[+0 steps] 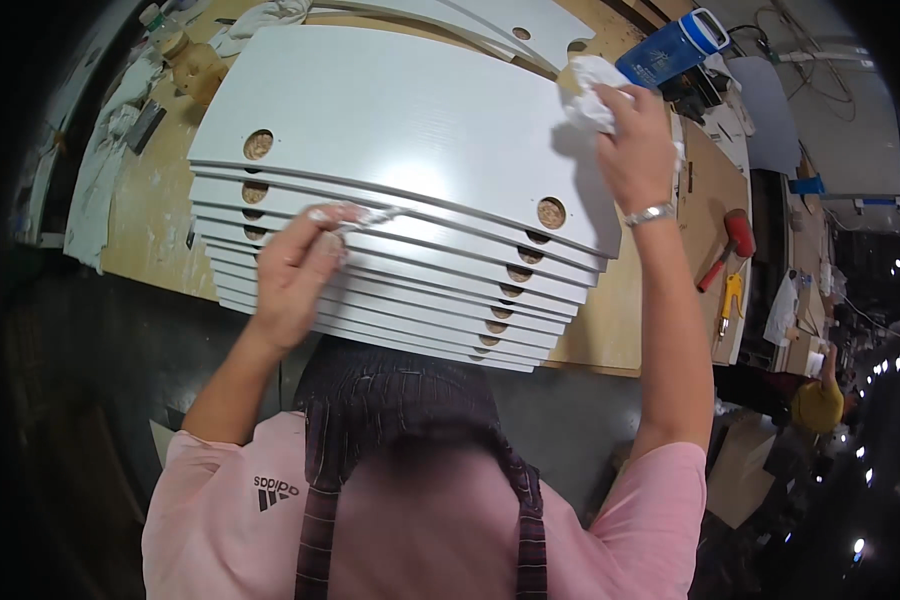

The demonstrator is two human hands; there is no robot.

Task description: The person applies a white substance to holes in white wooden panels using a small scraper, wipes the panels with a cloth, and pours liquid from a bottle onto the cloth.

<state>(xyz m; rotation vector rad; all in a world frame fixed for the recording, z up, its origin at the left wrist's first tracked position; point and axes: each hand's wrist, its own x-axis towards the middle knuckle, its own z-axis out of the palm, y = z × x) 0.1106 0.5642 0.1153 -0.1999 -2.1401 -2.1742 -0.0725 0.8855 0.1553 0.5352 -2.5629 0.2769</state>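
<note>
A stack of white panels (pixel 400 110) lies before me, each sheet stepped back from the one below. Round holes (pixel 258 145) with bare chipboard inside show near their two front corners. My right hand (pixel 638 150) is closed on a crumpled white cloth (pixel 592 88) at the top panel's far right corner. Over the left part of the stepped front edges, my left hand (pixel 298 255) pinches a crumpled whitish scrap (pixel 375 217), whose material I cannot make out. It is at the top panels' edges; whether it touches them is unclear.
The wooden worktable (pixel 160 235) carries a blue bottle (pixel 670 50) at the far right, with a red-headed mallet (pixel 738 235) and a yellow air gun (pixel 732 298) to the right. A tan container (pixel 192 65) stands far left. Another person (pixel 818 400) is off to the right.
</note>
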